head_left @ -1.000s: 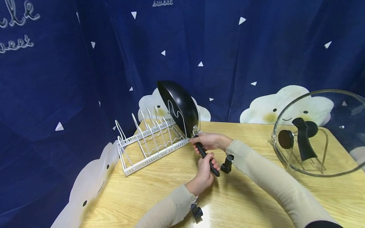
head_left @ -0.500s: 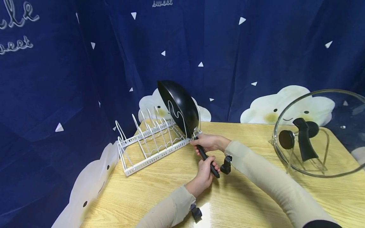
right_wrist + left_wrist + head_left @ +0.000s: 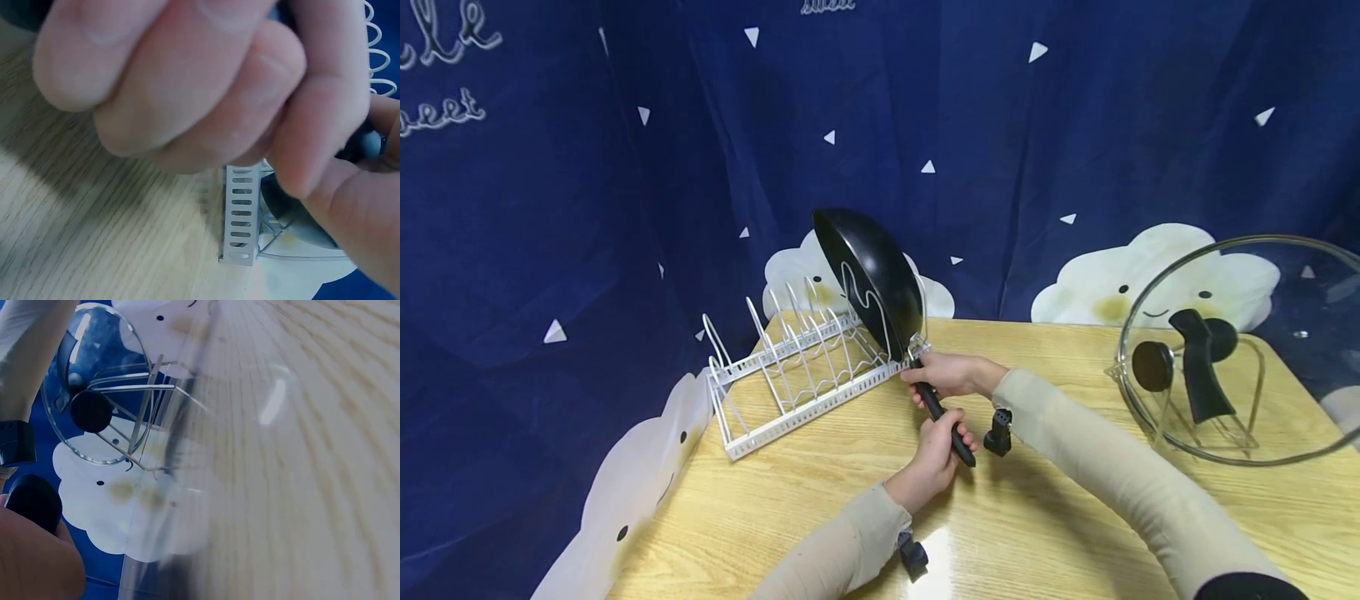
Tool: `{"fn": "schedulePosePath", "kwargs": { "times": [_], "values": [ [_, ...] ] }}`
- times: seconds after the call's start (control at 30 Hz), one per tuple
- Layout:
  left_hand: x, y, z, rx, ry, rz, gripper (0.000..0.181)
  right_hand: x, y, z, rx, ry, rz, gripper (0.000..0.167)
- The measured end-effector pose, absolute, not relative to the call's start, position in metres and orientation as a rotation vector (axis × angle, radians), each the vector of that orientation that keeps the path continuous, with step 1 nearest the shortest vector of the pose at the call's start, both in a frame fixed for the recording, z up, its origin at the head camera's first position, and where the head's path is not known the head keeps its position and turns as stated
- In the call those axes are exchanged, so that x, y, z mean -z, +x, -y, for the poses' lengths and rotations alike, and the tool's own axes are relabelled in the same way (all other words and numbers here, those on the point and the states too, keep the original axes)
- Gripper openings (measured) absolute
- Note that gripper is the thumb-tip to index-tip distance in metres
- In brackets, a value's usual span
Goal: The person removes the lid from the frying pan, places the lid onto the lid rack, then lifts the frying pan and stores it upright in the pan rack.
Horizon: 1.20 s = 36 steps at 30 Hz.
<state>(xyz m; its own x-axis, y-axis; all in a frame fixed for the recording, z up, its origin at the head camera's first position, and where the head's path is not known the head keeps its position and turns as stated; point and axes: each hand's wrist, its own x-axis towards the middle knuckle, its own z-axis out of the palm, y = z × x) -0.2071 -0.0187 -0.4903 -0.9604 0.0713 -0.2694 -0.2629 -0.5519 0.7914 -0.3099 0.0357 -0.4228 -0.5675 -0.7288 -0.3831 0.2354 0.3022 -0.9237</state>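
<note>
A black frying pan (image 3: 880, 275) stands tilted on edge in the right end of a white wire rack (image 3: 805, 400), its long black handle (image 3: 932, 403) slanting down towards me. My right hand (image 3: 951, 373) grips this handle close to the pan body. Lower down, my left hand (image 3: 934, 450) is curled round the handle near its end. In the left wrist view the handle's tip (image 3: 34, 501) pokes out of the left hand (image 3: 37, 556). Curled fingers (image 3: 181, 81) fill much of the right wrist view and hide most of the handle.
At the right, a large glass lid (image 3: 1292, 367) with a black handle leans upright in a wire stand (image 3: 1255, 400). The rack's other wire dividers stand left of the pan. A dark blue curtain (image 3: 880, 100) hangs behind the wooden table (image 3: 820, 517).
Almost nothing differs. Both hands keep their hold on the handle, and the pan stays in the same slot of the rack.
</note>
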Motion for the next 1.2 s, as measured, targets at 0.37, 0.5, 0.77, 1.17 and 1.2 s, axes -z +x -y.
{"fn": "schedulePosePath", "kwargs": {
  "times": [0.37, 0.5, 0.77, 1.17, 1.2],
  "values": [
    [0.496, -0.205, 0.024, -2.496, -0.321, -1.548, 0.008, 0.431, -0.306, -0.035, 1.446, -0.425, -1.762, 0.012],
    [0.496, -0.204, 0.033, -2.377, -0.273, -1.722, 0.013, 0.427, -0.306, -0.038, 1.438, -0.429, -1.837, 0.017],
    [0.488, -0.2, 0.066, -2.124, -0.085, -2.001, 0.021, 0.427, -0.309, -0.048, 1.41, -0.458, -1.912, 0.025],
    [0.478, -0.206, 0.096, -1.984, 0.031, -2.143, 0.016, 0.443, -0.307, -0.067, 1.446, -0.417, -1.889, 0.019],
    [0.478, -0.207, 0.097, -1.972, 0.045, -2.156, 0.017, 0.444, -0.307, -0.067, 1.449, -0.425, -1.882, 0.02]
  ]
}}
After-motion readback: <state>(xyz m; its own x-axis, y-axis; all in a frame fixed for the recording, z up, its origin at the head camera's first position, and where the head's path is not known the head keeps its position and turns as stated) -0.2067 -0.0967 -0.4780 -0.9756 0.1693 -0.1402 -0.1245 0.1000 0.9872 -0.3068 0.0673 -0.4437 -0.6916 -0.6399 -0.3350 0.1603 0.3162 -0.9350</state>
